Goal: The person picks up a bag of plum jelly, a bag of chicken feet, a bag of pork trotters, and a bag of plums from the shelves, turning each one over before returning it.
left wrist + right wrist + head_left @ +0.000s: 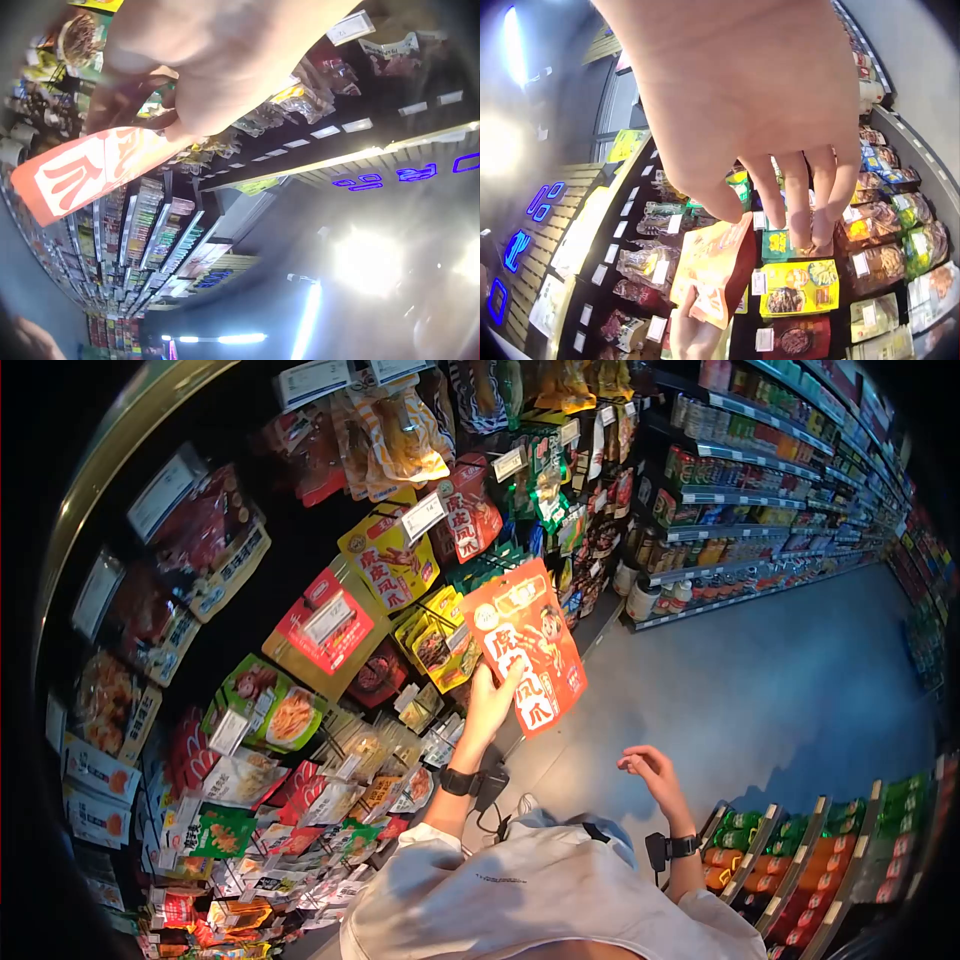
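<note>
An orange-red snack pouch [540,650] with large white characters hangs in front of the rack, its lower left edge pinched by the left hand [490,705]. In the left wrist view the same pouch [82,174] juts out from under the left hand [202,60], seen almost edge-on. The right wrist view shows the pouch [709,266] upright, the left thumb across its front. Away from the pouch, the right hand [655,780] is held in the air over the floor, fingers loosely bent and holding nothing; in its own wrist view the right hand [757,105] has its fingers apart.
A rack of hanging snack packs, among them a yellow pouch [390,555] and a green pack [265,705], fills the left side with price tags. Shelves of cans and jars [760,495] run along the back right. Bottles [815,880] stand in rows at the lower right. Grey floor [740,670] lies between.
</note>
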`<control>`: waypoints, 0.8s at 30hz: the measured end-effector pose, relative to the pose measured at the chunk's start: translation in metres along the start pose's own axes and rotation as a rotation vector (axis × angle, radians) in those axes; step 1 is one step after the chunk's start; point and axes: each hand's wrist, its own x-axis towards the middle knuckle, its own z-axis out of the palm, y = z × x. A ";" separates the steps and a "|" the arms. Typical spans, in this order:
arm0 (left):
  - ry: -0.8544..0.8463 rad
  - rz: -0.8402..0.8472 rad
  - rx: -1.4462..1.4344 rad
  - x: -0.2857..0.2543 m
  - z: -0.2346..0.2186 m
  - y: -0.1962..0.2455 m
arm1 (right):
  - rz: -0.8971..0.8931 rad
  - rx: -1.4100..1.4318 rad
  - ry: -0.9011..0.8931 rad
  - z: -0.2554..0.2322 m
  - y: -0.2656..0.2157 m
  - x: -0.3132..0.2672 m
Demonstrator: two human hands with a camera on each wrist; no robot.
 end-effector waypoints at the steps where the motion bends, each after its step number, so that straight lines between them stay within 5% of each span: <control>1: 0.058 0.043 0.046 0.017 0.003 0.005 | 0.035 0.065 -0.010 -0.003 -0.003 0.016; 12: 0.299 0.138 0.039 0.167 0.028 0.032 | 0.119 0.182 -0.314 -0.066 0.009 0.240; 17: 0.518 0.186 0.237 0.175 0.055 0.046 | 0.104 0.173 -0.463 -0.107 0.002 0.343; 24: 0.599 0.147 0.217 0.171 0.086 0.067 | 0.127 0.131 -0.642 -0.108 -0.038 0.423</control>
